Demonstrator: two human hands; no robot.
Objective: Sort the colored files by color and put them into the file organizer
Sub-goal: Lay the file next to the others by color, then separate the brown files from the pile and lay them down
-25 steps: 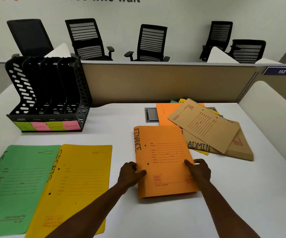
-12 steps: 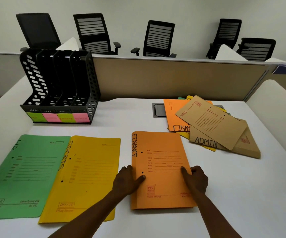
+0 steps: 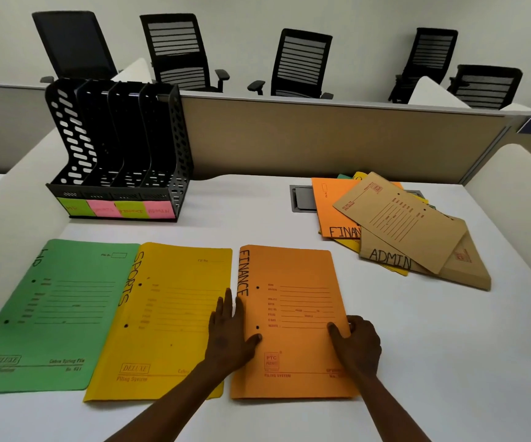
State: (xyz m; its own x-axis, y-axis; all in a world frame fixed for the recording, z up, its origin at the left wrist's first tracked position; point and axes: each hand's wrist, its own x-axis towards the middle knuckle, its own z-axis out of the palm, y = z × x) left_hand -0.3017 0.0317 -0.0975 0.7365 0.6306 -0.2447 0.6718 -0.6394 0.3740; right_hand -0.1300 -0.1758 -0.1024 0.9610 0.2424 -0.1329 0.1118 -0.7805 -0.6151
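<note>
Slid left since earlier, orange file (image 3: pixel 292 320) lies beside yellow file (image 3: pixel 168 317); my left hand (image 3: pixel 230 338) presses flat, right hand (image 3: pixel 358 341) pinches its edge; organizer (image 3: pixel 120 154) at 10 o'clock, nearer left

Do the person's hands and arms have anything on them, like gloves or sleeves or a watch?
No. The left hand and the right hand are bare, with no gloves, and I can see no rings. Both forearms are bare as far as the picture's bottom edge: no sleeves, watch or bracelet show. Anything worn higher up is out of view.
</note>
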